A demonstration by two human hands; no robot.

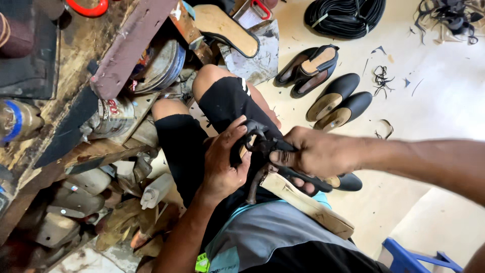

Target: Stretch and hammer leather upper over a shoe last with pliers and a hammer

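I sit with my knees up, and a black shoe upper on a pale wooden last (303,199) rests on my lap. My left hand (225,162) grips the black upper near its toe. My right hand (313,151) is closed around dark metal pincers (260,144), whose jaws bite the edge of the upper between both hands. The pincers' handles run down under my left palm.
A cluttered wooden bench (76,101) with tins and bottles stands at the left. Several black shoes (333,96) lie on the pale floor at the right, with a coil of black strips (343,15) behind them. A blue plastic stool (414,258) sits at the lower right.
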